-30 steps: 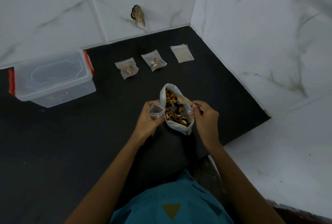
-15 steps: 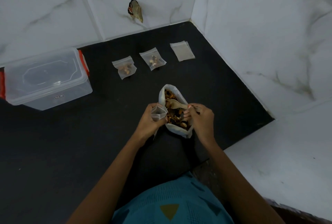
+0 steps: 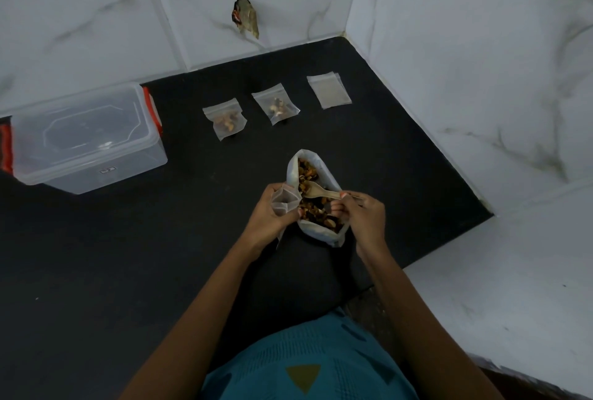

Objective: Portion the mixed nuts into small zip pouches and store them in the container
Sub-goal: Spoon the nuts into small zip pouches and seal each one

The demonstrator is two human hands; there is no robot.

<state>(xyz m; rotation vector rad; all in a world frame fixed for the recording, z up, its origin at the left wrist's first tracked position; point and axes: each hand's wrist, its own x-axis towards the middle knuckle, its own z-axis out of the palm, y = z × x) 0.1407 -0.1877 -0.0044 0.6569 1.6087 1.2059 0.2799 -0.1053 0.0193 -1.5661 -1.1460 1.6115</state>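
The left hand [image 3: 272,217] grips a small zip pouch [image 3: 284,199], fingers curled round it and its mouth held open, touching the left rim of the nut bag [image 3: 321,234] on the black counter [image 3: 128,255]. The right hand [image 3: 362,217] pinches the handle of a wooden spoon [image 3: 316,191], whose bowl lies over the mixed nuts [image 3: 308,172] inside the bag and points toward the pouch. Both forearms converge over the bag. Two filled pouches [image 3: 226,119] and one flat empty pouch [image 3: 329,91] lie in a row behind. The lidded container [image 3: 86,140] stands well apart, left.
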